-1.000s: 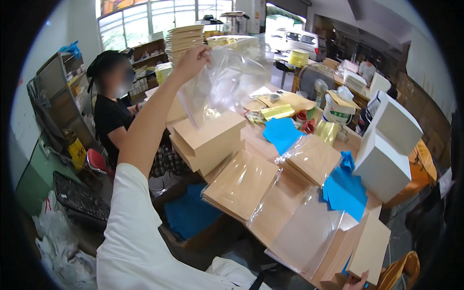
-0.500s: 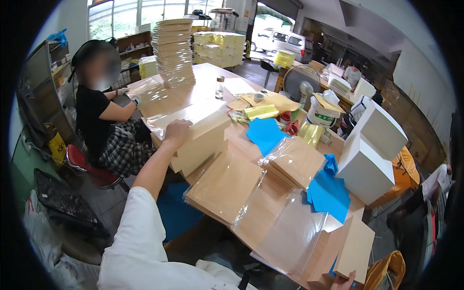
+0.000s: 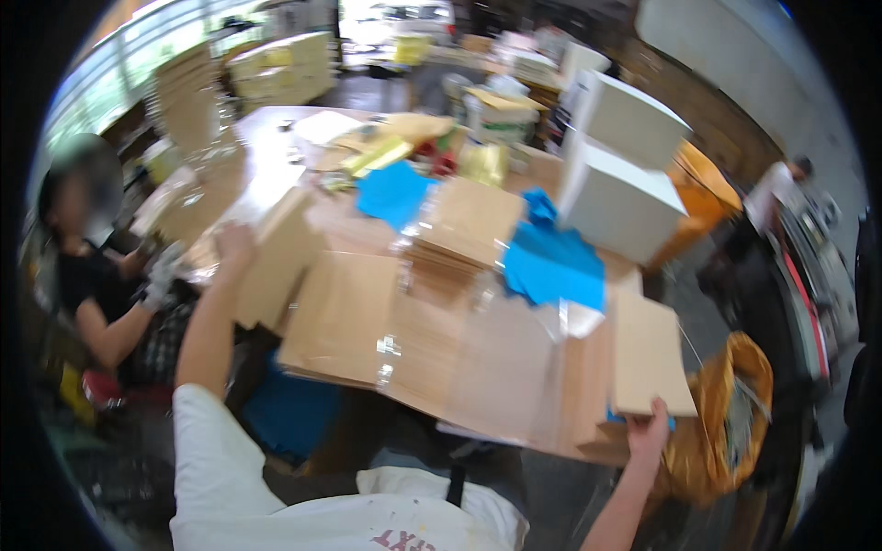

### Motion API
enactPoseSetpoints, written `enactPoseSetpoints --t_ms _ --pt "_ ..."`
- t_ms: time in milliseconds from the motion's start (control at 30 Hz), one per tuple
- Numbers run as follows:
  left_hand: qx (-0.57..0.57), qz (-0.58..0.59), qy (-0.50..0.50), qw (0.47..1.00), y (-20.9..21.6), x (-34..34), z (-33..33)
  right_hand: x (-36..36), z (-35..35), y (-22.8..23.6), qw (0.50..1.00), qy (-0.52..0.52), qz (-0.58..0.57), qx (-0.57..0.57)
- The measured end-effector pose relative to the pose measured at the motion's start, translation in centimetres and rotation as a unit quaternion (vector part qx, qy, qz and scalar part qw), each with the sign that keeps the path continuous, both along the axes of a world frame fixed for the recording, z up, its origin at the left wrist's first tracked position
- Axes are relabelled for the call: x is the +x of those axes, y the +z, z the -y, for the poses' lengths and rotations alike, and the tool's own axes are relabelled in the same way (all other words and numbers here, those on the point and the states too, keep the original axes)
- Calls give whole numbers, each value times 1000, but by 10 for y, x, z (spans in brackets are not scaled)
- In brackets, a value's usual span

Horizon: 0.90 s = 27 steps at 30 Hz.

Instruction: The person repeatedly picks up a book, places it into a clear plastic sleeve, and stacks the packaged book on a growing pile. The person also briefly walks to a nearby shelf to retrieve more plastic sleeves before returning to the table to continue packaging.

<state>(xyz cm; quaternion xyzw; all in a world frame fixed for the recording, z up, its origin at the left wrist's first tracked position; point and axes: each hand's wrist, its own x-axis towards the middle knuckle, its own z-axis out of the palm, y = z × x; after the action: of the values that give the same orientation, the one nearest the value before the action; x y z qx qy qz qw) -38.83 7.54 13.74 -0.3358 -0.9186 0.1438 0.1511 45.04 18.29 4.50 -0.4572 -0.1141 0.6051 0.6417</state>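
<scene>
At the table's left edge, my left hand [image 3: 235, 246] is closed on the upper edge of a tilted tan board [image 3: 276, 262]; motion blurs its fingers. My right hand [image 3: 650, 427], at the table's right edge, grips the near edge of another flat tan board [image 3: 648, 354], thumb on top. A bit of blue shows under that board. Between my hands lie a stack of tan boards in clear film [image 3: 340, 308], a second wrapped stack [image 3: 469, 220] farther back, and a clear plastic sleeve [image 3: 505, 354] flat on the tabletop.
Blue sheets [image 3: 556, 266] lie beside white boxes [image 3: 625, 197] at the back right. An orange sack [image 3: 721, 432] stands by the right edge. On the left sits a co-worker [image 3: 101, 294] in gloves, near a tall wrapped stack [image 3: 188, 101]. Another person [image 3: 781, 197] is far right.
My view has swung right, so the table appears farther left. My right hand and forearm have come fully into view, still at the tan board. The co-worker's hands have risen off the wrapped boards.
</scene>
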Motion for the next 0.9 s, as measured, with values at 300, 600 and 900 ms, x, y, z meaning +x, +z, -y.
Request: enactPoseSetpoints --t_ms 300,600,900 --pt "277 93 -415 862 9 208 -38 -6 14 44 989 25 -28 143" --pt "79 329 -639 691 -144 460 -5 19 175 36 992 7 58 111" --pt "25 245 -639 728 -149 474 -25 -21 318 -38 977 182 -46 -96"
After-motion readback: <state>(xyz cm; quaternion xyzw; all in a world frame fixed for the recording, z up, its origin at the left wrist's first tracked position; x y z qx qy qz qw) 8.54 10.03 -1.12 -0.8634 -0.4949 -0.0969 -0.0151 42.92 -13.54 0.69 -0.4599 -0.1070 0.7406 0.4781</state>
